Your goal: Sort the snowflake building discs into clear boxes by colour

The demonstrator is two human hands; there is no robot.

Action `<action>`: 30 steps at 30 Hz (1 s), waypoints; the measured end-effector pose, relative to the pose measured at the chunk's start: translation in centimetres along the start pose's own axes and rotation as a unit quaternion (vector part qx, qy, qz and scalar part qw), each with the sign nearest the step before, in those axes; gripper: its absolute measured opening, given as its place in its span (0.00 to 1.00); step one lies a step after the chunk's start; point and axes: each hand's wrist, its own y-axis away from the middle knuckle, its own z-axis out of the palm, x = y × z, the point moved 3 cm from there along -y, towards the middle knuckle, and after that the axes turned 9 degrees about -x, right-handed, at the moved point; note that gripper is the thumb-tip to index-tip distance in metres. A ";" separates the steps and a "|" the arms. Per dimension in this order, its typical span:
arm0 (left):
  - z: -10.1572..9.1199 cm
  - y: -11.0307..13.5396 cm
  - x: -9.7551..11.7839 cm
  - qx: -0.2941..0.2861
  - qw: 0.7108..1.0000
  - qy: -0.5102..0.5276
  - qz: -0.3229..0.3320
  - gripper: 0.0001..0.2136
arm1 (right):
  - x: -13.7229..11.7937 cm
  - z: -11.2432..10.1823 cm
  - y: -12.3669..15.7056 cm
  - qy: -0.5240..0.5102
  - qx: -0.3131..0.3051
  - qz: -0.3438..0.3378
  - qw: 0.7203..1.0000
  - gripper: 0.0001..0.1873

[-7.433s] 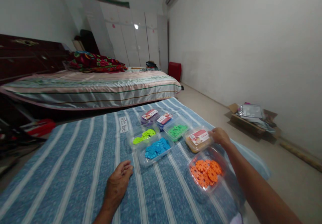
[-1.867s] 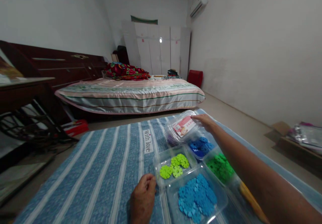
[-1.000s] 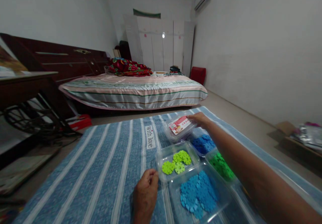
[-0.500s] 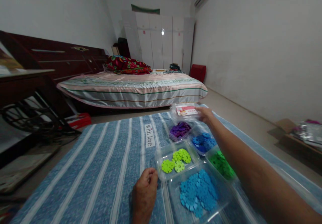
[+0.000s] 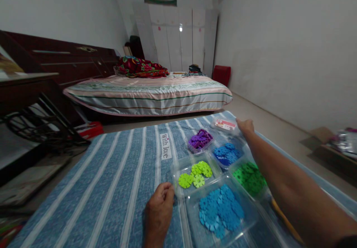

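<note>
Clear plastic trays of flat gear-shaped pieces lie on a blue striped blanket (image 5: 117, 173): purple (image 5: 199, 139), dark blue (image 5: 226, 153), lime (image 5: 196, 171), green (image 5: 249, 176) and light blue (image 5: 219, 211). My right hand (image 5: 245, 126) reaches far out and grips a clear lid with a red and white label (image 5: 224, 125), set down on the blanket beyond the purple tray. My left hand (image 5: 159, 211) rests curled in a loose fist at the near corner of the lime tray, with nothing seen in it.
A low bed (image 5: 147, 93) with striped bedding stands beyond the blanket. Dark wooden furniture (image 5: 41, 69) and a black wire rack (image 5: 36, 125) are at the left. A cardboard box (image 5: 329, 145) lies by the right wall, a red bin (image 5: 222, 75) further back.
My right hand lifted the labelled lid off the purple tray, carried it to the right and lowered it onto the blanket. The purple pieces now lie uncovered. My left hand stayed put.
</note>
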 end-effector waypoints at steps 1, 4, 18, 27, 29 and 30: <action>0.0 0.0 0.0 0.001 1.000 0.002 0.002 0.14 | -0.1 -0.5 0.3 0.042 0.014 -0.012 0.999 0.30; 0.0 0.0 0.4 0.003 1.000 0.003 0.007 0.14 | -1.0 -1.1 1.4 0.130 -0.001 -0.067 0.989 0.21; 0.3 0.4 1.4 0.006 0.997 0.058 0.049 0.13 | 2.7 -2.1 30.5 0.427 -0.407 -0.524 0.614 0.19; 0.0 1.1 1.5 -0.021 0.979 0.191 0.059 0.11 | 5.0 -0.3 36.0 0.510 -0.396 -0.535 0.545 0.08; -0.6 1.7 1.5 -0.041 0.971 0.230 0.047 0.11 | 3.4 -0.8 37.4 0.462 -0.418 -0.543 0.563 0.09; -0.9 2.1 1.4 -0.057 0.965 0.252 0.036 0.12 | 2.6 -1.0 38.2 0.428 -0.435 -0.547 0.574 0.09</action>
